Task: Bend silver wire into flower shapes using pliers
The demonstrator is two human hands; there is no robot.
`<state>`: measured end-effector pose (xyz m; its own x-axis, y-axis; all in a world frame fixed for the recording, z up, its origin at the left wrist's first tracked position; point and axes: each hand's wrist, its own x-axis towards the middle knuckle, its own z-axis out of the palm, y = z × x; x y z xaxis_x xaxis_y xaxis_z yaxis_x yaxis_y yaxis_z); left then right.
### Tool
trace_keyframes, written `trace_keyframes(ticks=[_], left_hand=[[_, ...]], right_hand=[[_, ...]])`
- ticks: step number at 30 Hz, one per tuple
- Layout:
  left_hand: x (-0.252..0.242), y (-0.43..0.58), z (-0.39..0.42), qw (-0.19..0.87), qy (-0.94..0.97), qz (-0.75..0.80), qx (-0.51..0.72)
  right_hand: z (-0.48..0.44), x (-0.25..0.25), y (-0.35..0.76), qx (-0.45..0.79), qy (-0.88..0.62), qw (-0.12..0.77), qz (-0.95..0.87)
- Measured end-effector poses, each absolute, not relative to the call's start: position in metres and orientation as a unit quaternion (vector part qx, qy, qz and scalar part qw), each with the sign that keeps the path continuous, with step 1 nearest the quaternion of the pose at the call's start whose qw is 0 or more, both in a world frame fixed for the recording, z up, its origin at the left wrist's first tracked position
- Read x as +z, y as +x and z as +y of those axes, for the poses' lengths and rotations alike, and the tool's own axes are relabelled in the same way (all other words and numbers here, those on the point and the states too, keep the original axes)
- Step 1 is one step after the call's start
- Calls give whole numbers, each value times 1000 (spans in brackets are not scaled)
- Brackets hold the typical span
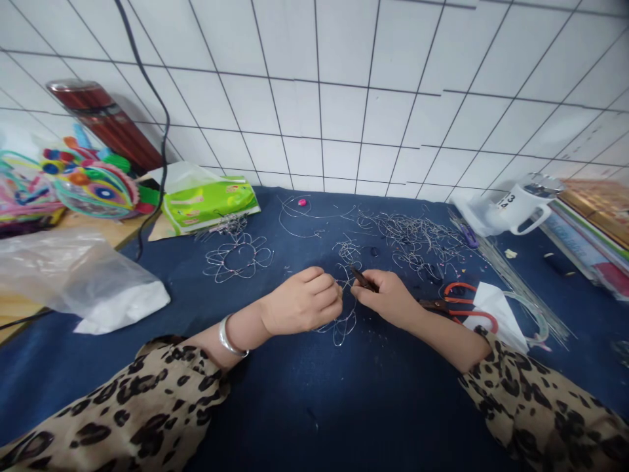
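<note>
My left hand (pixel 307 300) is closed, its fingers pinched on a looped wire piece (pixel 344 328) whose thin petal-like loops hang below the fingers. In my right hand (pixel 386 298) is a pair of dark pliers (pixel 363 280), jaws pointing up and left toward the wire between my hands. Whether the jaws grip the wire is too small to tell. A wire flower shape (pixel 239 257) with several loops around a ring lies to the left of my hands. Just beyond the pliers, a small tangle of wire (pixel 348 250) rests on the blue cloth (pixel 314 406).
Wire scraps (pixel 417 236) are heaped at the back right. Orange-handled scissors (pixel 472 307) lie beside my right forearm, near straight wires (pixel 531 282) and a white mug (pixel 521 206). A green tissue pack (pixel 211 203) and a plastic bag (pixel 83 269) sit on the left.
</note>
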<state>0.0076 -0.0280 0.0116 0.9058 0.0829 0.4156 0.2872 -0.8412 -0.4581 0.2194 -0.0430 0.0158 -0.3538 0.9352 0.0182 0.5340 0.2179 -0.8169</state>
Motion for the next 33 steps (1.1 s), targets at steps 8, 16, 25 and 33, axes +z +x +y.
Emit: trace_keyframes(ticks=[8,16,25,33], left_hand=[[12,11,-29,237,-949,-100,-185],[4,8,-19,-6,-932,-217,-291],[4,15,-20,-370,-766,-330,-409],[-5,21,-23,-654,-561,-309,-404]], right_hand=[[-43,15,218,355,-493,257,-751],[-43,16,220,365,-493,251,-749],[-43,16,220,383,-498,241,-740],[-43,15,220,396,-499,246,-730]])
